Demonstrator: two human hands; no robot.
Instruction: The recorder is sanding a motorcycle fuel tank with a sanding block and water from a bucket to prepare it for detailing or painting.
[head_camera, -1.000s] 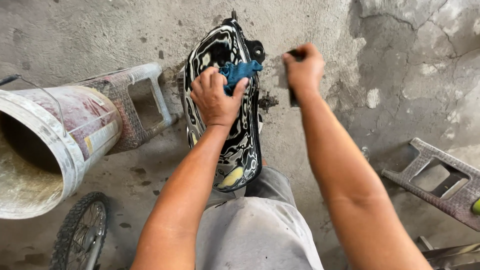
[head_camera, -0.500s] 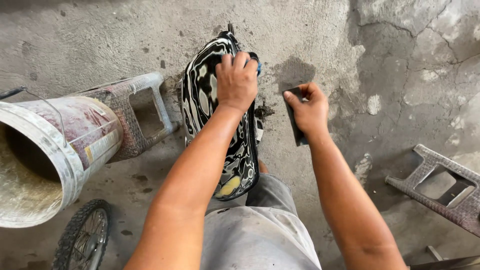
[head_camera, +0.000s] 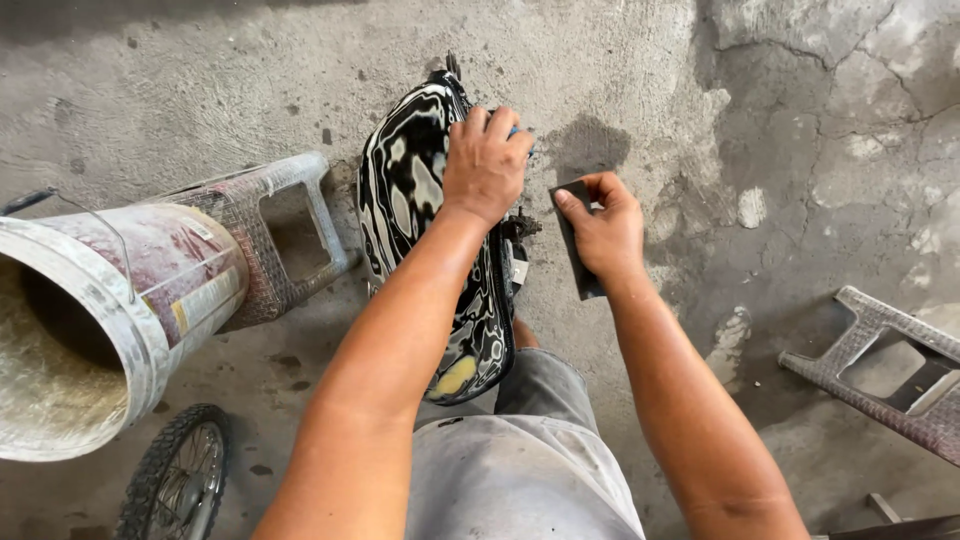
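A: left hand (head_camera: 487, 165) palm-down on the black-and-white swirl panel (head_camera: 420, 230), fingers curled over a blue cloth (head_camera: 519, 132) (only a sliver shows past the knuckles). So clenched on the cloth, pressing it into the upper end of the panel

B: right?

A: right hand (head_camera: 605, 232) pinching a dark flat block (head_camera: 575, 240), thumb on the face, fingers behind. Held just off the panel's right edge, not on it as far as I can see

B: where's the panel sitting

A: propped over the person's knee in grey shorts (head_camera: 530, 470), nose pointing away, over the concrete floor (head_camera: 700, 80). Dark damp-looking patch on the floor just beyond the block

B: tips for the wipe?

A: my read: keep the palm flat so the cloth follows the curve, brace the lower end against the knee so it doesn't rock, keep the block clear of the finish until the surface is wiped

B: around them?

A: white bucket (head_camera: 90, 330) on its side at left, woven stool (head_camera: 270, 230) tipped beside it, small spoked wheel (head_camera: 175, 475) bottom left, another stool (head_camera: 890, 370) at right
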